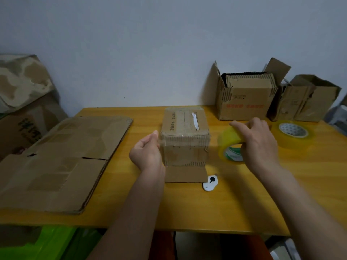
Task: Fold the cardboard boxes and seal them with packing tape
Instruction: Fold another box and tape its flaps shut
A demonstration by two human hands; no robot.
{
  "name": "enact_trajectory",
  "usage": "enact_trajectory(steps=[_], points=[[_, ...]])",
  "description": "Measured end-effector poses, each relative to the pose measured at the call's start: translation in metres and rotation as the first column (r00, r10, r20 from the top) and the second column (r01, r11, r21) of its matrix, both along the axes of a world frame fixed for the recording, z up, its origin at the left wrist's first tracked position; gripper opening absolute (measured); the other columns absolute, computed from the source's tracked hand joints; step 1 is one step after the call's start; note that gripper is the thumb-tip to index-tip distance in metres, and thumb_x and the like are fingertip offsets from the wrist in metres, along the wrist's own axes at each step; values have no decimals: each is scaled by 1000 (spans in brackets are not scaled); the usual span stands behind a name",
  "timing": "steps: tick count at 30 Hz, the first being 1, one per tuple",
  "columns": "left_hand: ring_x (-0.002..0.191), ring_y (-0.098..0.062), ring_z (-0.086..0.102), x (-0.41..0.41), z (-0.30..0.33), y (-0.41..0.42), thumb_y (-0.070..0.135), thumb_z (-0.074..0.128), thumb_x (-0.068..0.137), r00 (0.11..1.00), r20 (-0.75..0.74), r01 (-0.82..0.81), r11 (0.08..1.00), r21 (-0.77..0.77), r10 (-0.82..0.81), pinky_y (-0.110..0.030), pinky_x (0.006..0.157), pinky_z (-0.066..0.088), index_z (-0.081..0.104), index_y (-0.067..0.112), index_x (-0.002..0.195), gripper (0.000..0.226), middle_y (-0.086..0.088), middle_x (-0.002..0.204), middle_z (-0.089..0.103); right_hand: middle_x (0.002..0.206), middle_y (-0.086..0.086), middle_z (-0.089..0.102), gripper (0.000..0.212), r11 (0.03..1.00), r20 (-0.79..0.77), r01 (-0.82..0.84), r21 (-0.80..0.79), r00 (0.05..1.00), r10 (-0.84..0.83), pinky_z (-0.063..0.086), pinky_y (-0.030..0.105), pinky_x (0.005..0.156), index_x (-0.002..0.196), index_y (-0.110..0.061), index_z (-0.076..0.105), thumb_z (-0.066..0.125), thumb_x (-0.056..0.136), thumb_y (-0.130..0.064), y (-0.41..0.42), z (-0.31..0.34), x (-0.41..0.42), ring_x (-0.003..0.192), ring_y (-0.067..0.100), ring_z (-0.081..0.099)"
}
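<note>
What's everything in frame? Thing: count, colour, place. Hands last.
small folded cardboard box: 1, brown, table centre, one flap flat toward camera
yellowish clear packing tape roll: 1, gripped right of box, strip stretched across box front
second clear tape roll: 1, lying flat, far right
flattened cardboard sheets: stack, brown, table left
open cardboard boxes: 2, brown, back right
white cutter: 1, near flap
wooden table: 1, orange
left hand: pinches tape end
right hand: grips roll
</note>
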State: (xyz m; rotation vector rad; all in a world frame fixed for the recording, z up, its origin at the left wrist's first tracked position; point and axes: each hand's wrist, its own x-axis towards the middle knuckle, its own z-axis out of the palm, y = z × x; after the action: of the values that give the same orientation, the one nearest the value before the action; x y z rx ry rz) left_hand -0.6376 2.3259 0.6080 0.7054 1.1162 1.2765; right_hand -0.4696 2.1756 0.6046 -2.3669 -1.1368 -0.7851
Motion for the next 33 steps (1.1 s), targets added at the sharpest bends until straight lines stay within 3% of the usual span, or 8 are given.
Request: enact_trajectory(steps=[8, 16, 20, 24, 26, 29, 31, 33], points=[[75, -11, 65, 15, -3, 24, 17, 76, 82, 997, -78, -6, 999, -42, 2, -11, 49, 48, 62, 22, 73, 17, 2, 81, 69, 101, 17, 47, 56, 986, 44, 10, -167, 999, -2, 27, 36, 64, 130, -20, 54, 51, 81, 7, 31, 15, 13, 94, 36, 42], [73, -11, 62, 14, -18, 25, 29, 74, 84, 971, -80, 197, 941, -273, -227, -19, 39, 48, 59, 15, 80, 21, -1, 78, 63, 109, 11, 47, 58, 970, -111, -2, -243, 993, -26, 36, 32, 71, 136, -26, 48, 60, 84, -1, 41, -10, 8, 99, 28, 44], [112, -26, 52, 10, -28, 30, 45, 75, 79, 910, -190, 262, 867, -425, -368, -39, 91, 51, 45, 9, 132, 71, -12, 128, 51, 113, 10, 47, 60, 964, -144, -9, -265, 989, -30, 42, 35, 77, 136, -27, 47, 63, 83, -4, 40, -9, 5, 102, 27, 43], [116, -14, 54, 1, -34, 26, 17, 66, 91, 893, -419, 235, 965, 116, -167, -19, 82, 46, 57, 24, 124, 35, 7, 122, 56, 116, 10, 47, 63, 962, -172, -41, -270, 985, -6, 41, 35, 80, 137, -25, 45, 64, 81, -3, 41, -6, -1, 105, 27, 42], [103, -9, 60, -10, -29, 32, 4, 55, 94, 784, -617, 350, 865, 359, -62, -8, 72, 46, 67, 20, 115, 28, 13, 106, 63, 117, 10, 46, 63, 962, -198, -62, -267, 980, 8, 38, 35, 80, 138, -23, 43, 59, 82, 1, 45, -7, -7, 106, 27, 41], [93, -21, 59, -22, -14, 53, 8, 44, 95, 379, -921, 632, 753, 185, -92, -27, 70, 46, 70, 15, 94, 27, 0, 94, 66, 120, 8, 47, 61, 959, -264, -114, -259, 964, 44, 38, 37, 86, 139, -23, 42, 58, 84, -2, 49, -3, -15, 111, 27, 39], [113, -28, 51, -22, -2, 56, 21, 41, 98, 101, -994, 657, 748, 94, 36, -40, 95, 43, 61, 13, 110, 26, -11, 116, 59, 124, 8, 48, 58, 947, -412, -215, -238, 906, 102, 38, 37, 92, 139, -22, 42, 59, 86, -7, 56, 1, -25, 118, 27, 40], [130, -26, 41, -13, 4, 45, 28, 34, 99, 84, -974, 713, 671, 205, 208, -47, 114, 28, 46, 13, 136, 41, -12, 141, 46, 127, 7, 47, 56, 936, -532, -299, -185, 831, 160, 38, 35, 95, 140, -20, 42, 62, 88, -15, 63, 2, -42, 121, 26, 40]])
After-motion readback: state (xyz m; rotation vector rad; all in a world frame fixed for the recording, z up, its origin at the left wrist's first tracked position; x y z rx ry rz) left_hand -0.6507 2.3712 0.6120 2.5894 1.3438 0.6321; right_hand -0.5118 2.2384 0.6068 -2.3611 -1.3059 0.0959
